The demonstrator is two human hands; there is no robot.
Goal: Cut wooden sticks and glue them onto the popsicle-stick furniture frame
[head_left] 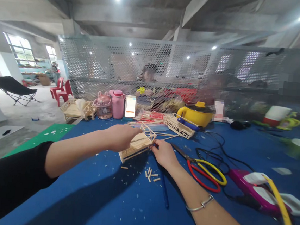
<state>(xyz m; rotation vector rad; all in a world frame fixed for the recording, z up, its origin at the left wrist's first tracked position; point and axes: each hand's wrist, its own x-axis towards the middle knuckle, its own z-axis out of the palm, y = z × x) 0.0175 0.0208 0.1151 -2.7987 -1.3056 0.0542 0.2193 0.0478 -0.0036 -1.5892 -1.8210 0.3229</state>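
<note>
A small model made of pale wooden sticks [137, 145] stands tilted on the blue table, with a thin stick framework at its far end. My left hand [123, 138] is closed on its left and upper side, the forefinger reaching to the framework. At the model's right corner my right hand [164, 153] pinches the edge; its fingertips are partly hidden. Below that hand lies a blue rod [166, 193]. Several short cut stick pieces [149, 174] are scattered in front of the model. Scissors with red and yellow handles [205, 172] lie right of my right hand.
Behind are a pink bottle [117, 105], a pink jar [103, 106], a lit phone [130, 106], a yellow pot [197, 114] and another stick model [180, 126]. Cables and a purple power strip [254, 189] lie right. A mesh screen [99, 61] stands before a person [148, 78].
</note>
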